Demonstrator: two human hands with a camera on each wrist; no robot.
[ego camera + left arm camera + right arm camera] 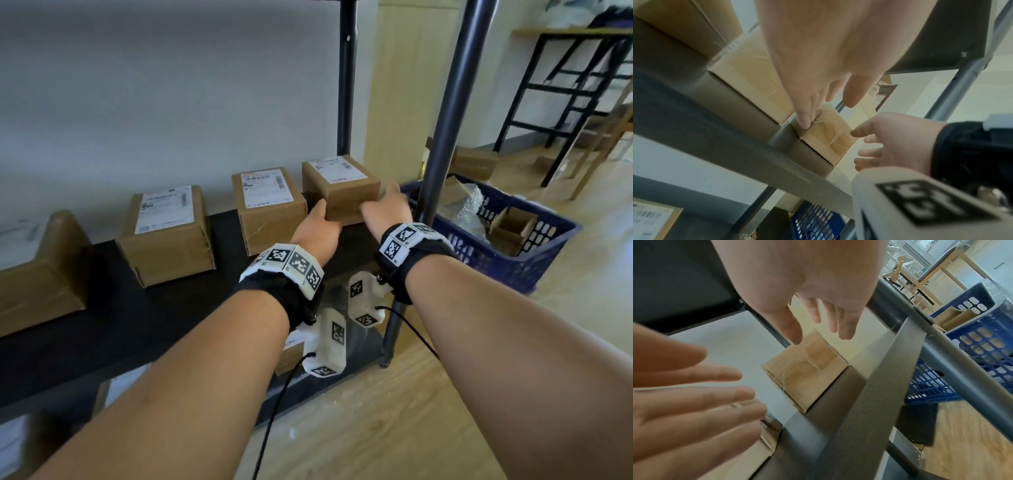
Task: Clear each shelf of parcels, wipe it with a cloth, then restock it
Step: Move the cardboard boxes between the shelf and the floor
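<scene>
A small cardboard parcel (340, 188) with a white label stands at the right end of the black shelf (171, 315). My left hand (320, 219) reaches to its left front side with straight fingers. In the left wrist view a fingertip (804, 125) touches the parcel's (828, 138) near corner. My right hand (383, 205) is stretched out at the parcel's right side, fingers straight. In the right wrist view its fingers (844, 331) hover close to the parcel (803, 369), and I cannot tell whether they touch it. Neither hand holds anything.
Three more labelled parcels (267, 205) (168, 233) (37, 270) stand in a row to the left. A dark shelf post (442, 137) rises just right of my right hand. Behind it on the wooden floor sits a blue basket (507, 263) with an open box and bubble wrap.
</scene>
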